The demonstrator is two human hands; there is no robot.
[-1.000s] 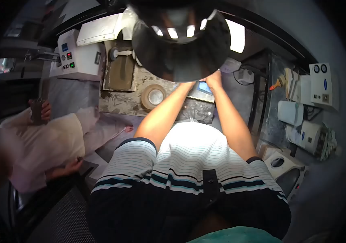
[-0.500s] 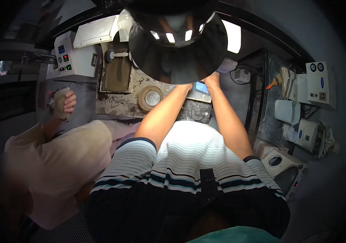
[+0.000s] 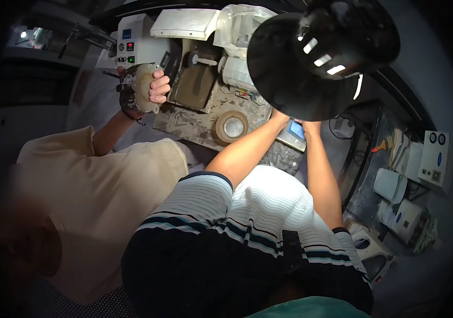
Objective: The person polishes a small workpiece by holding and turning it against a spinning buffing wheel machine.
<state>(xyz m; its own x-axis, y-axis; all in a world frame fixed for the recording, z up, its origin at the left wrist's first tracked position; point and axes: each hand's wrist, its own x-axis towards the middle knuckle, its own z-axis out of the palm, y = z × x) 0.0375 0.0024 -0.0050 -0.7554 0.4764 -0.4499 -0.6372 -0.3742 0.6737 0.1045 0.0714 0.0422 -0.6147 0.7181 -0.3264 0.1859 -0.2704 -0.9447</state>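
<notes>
Grime and pale smears covered the worktop [image 3: 181,123], where a muddy rectangular tray [image 3: 193,90] lay near a round dish [image 3: 232,127] with a brown rim. Under the edge of a black lamp shade [image 3: 285,69], the left hand [image 3: 280,116] and right hand [image 3: 313,126] were mostly hidden, so whether their fingers were spread or closed could not be told. Between them sat a device with a lit blue screen [image 3: 296,130]. On the left, a co-worker's raised hand [image 3: 159,87] gripped a pale, dark-backed object [image 3: 143,87].
</notes>
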